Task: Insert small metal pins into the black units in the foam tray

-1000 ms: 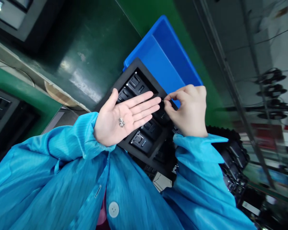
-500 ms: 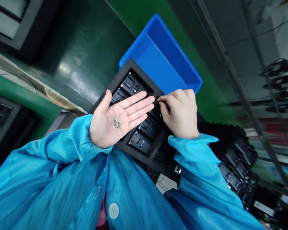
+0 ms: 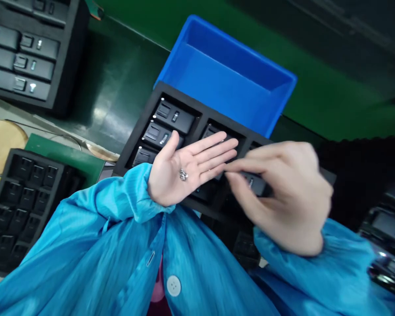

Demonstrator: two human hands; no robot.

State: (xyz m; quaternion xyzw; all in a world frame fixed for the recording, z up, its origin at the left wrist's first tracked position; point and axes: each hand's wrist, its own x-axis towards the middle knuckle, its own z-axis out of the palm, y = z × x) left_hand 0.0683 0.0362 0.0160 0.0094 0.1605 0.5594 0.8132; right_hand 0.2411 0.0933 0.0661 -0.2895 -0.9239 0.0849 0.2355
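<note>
"So, what are both hands doing?"

"The right hand (image 3: 279, 193) is pinching; I can't tell whether it's gripping anything. The open left hand (image 3: 192, 166) is cradling loose, shiny metal pieces (image 3: 183, 175)."

"Beyond?"

"Black box-shaped units (image 3: 181, 119) are already occupying black foam tray (image 3: 204, 111) compartments; a blue plastic bin (image 3: 237, 59) is sitting behind."

Observed: blue bin (image 3: 230, 83), upper centre; upper-left black tray (image 3: 63, 52), loaded, on green tabletop (image 3: 118, 79); lower-left black tray (image 3: 56, 193), likewise loaded.
</note>
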